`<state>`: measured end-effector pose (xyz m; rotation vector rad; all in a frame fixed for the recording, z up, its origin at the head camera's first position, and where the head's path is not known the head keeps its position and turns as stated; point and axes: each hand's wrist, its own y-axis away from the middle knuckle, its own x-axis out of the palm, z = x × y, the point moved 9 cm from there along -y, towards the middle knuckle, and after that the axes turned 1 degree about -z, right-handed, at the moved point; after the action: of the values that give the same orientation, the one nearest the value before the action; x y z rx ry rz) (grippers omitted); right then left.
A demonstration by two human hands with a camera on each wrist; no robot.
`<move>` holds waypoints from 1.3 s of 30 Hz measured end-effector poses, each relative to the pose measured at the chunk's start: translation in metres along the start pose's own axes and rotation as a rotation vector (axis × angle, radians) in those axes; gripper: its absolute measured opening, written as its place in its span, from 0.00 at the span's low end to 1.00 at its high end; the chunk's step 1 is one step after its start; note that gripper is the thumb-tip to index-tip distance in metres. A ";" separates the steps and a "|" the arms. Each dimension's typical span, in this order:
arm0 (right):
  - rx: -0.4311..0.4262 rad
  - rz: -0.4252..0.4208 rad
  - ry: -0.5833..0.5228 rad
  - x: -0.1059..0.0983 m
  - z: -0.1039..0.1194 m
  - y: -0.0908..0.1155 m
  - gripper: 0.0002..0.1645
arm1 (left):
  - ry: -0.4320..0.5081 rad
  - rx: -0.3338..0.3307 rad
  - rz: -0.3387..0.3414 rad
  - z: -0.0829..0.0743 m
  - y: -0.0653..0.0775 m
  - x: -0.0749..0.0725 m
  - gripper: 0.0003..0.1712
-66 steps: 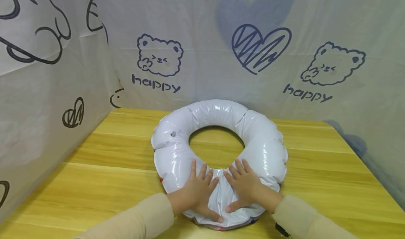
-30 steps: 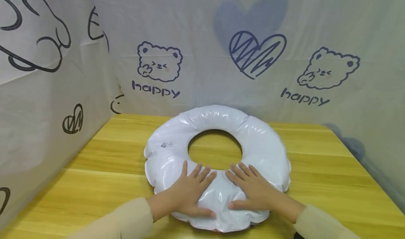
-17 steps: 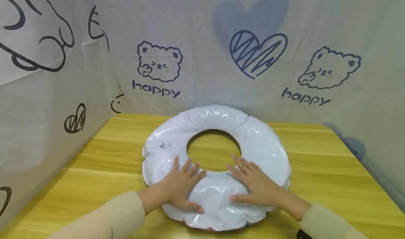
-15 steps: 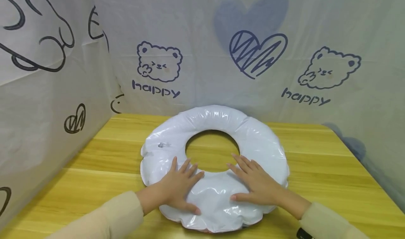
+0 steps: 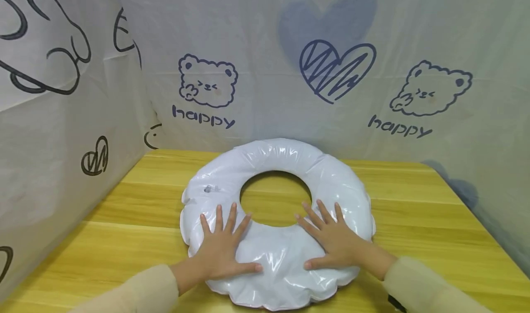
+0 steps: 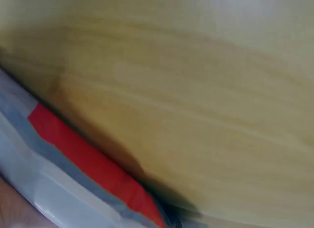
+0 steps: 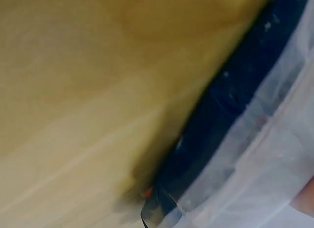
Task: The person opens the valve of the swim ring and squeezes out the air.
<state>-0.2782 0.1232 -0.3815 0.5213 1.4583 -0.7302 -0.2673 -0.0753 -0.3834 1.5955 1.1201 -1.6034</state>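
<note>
A white inflatable swim ring (image 5: 277, 257) lies on the wooden table, its centre hole showing the tabletop. A small clear valve (image 5: 208, 189) sits on its left side. My left hand (image 5: 219, 253) rests with spread fingers on the ring's front left part. On the front right part rests my right hand (image 5: 337, 244), fingers spread and thumb pointing inward. Creases run across the vinyl between the two thumbs. In the left wrist view the ring's underside shows a red band (image 6: 93, 164); in the right wrist view it shows a dark blue one (image 7: 216, 110).
The wood-grain table (image 5: 422, 221) extends to both sides of the ring. Behind it hangs a pale cloth (image 5: 265, 96) printed with bears and hearts, close to the ring's far edge. Another cloth side (image 5: 49, 175) borders the table on the left.
Both hands stay on the ring; the left has slid leftward and its fingers now fan wider. The right hand's fingers have spread too. The ring has shifted slightly left and its front looks flatter.
</note>
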 end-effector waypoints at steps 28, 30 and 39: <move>0.085 0.161 0.041 0.016 -0.002 -0.015 0.58 | -0.119 -0.103 0.215 0.004 -0.017 0.018 0.63; 0.103 0.203 0.055 0.015 -0.002 -0.016 0.57 | -0.137 -0.108 0.236 0.004 -0.018 0.018 0.63; 0.165 0.326 0.055 0.018 0.000 -0.017 0.55 | -0.174 -0.147 0.342 0.004 -0.019 0.023 0.64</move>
<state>-0.2908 0.1092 -0.3971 0.8893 1.3274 -0.5808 -0.2877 -0.0671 -0.4038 1.4313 0.8040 -1.3710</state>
